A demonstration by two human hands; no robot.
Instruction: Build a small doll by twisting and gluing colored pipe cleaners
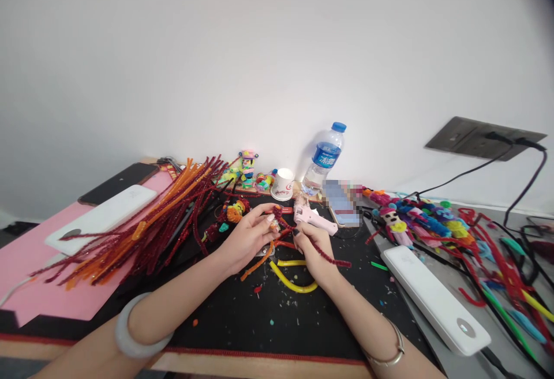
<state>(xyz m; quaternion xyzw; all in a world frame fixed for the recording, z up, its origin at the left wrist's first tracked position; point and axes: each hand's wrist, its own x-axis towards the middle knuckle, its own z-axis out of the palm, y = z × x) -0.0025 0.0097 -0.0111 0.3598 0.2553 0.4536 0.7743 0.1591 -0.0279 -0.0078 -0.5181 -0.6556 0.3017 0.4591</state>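
Near the middle of the black mat, my left hand [249, 237] pinches a small dark red pipe-cleaner piece [277, 213] between thumb and fingers; its exact shape is partly hidden. My right hand [318, 249] is closed on a dark red pipe cleaner [331, 256], whose free end sticks out to the right. Below the left hand hangs an orange pipe cleaner [259, 263]. A bent yellow pipe cleaner [294, 285] lies on the mat under both hands. Just behind my right hand rests a pink glue gun [314, 217].
Red and orange pipe cleaners [160, 223] are heaped at left over pink paper [82, 298]. A paper cup [283, 184], water bottle [324, 160] and phone [344, 206] stand or lie behind. On the right are a white power bank [433, 298], colourful pipe-cleaner figures [393, 223] and cables.
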